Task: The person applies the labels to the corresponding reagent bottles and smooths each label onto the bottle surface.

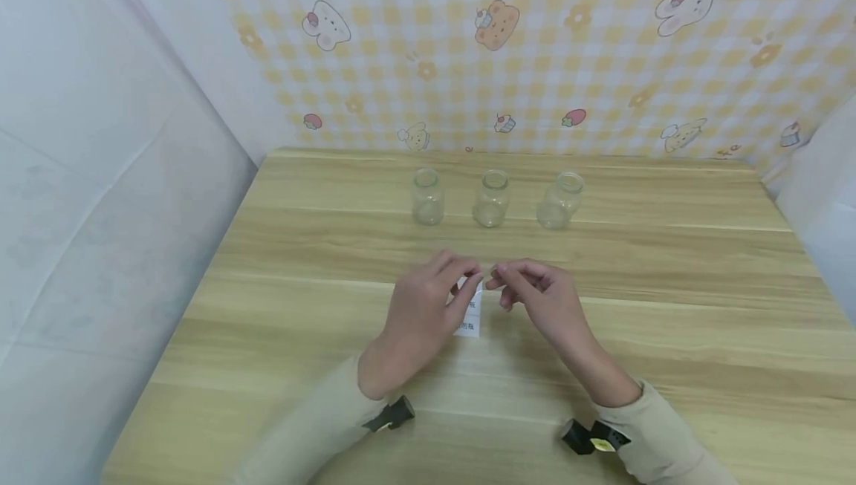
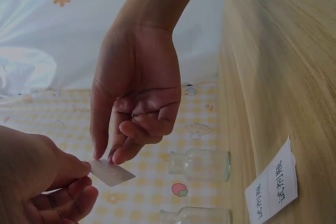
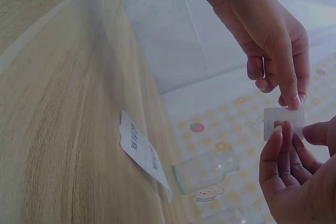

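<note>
A small pale label [image 2: 113, 173] is held in the air between both hands, close over the table's middle. My left hand [image 1: 424, 307] pinches one side of it between thumb and finger. From the other side, the fingertips of my right hand [image 1: 545, 299] pinch it too; the right wrist view shows this label [image 3: 274, 115] with fingertips at its edges. Below them lies a white sheet of labels [image 1: 469, 327] printed with dark characters, partly hidden by the left hand in the head view. In the left wrist view, two printed rows show on the sheet [image 2: 273, 184].
Three clear glass jars stand lidless in a row beyond the hands: a left jar [image 1: 428, 203], a middle jar [image 1: 491, 204] and a right jar [image 1: 559, 203]. The wooden table [image 1: 669, 262] meets a yellow checked cloth [image 1: 568, 69] at the back.
</note>
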The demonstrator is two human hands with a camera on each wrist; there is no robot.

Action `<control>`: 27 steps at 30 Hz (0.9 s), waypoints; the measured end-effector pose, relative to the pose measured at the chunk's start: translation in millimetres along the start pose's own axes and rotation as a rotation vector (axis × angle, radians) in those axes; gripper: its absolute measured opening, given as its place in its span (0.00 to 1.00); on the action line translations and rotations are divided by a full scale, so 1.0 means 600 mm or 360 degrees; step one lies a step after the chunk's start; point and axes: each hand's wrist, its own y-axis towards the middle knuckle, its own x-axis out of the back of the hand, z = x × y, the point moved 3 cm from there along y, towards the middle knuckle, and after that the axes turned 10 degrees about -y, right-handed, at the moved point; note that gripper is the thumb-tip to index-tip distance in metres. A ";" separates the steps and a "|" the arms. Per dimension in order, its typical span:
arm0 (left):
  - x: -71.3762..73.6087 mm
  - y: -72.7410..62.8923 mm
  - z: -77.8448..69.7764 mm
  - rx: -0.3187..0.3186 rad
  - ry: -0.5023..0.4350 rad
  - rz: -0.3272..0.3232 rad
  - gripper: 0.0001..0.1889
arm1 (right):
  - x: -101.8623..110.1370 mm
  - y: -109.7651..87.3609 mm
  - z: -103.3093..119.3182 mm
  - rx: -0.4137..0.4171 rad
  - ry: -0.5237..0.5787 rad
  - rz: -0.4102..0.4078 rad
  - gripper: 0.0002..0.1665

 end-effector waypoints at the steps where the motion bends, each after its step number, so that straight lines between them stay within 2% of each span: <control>1: -0.001 0.000 0.000 -0.0008 0.0002 -0.0003 0.03 | 0.000 0.000 -0.001 0.0004 0.0017 0.0005 0.19; 11: -0.006 -0.002 -0.003 -0.0059 0.0031 0.0006 0.01 | 0.000 -0.002 -0.001 0.0068 0.0133 0.0051 0.19; 20: -0.008 -0.002 -0.001 -0.0044 0.0019 0.0053 0.02 | 0.003 -0.004 0.004 0.0061 0.0023 -0.0023 0.14; 23: 0.001 0.002 0.007 0.0022 -0.0005 0.0022 0.03 | 0.006 -0.005 0.005 0.0088 -0.0053 -0.0057 0.13; 27: 0.016 0.007 0.025 0.0228 -0.0072 -0.0058 0.05 | 0.010 -0.004 0.003 0.0137 -0.0130 -0.0103 0.11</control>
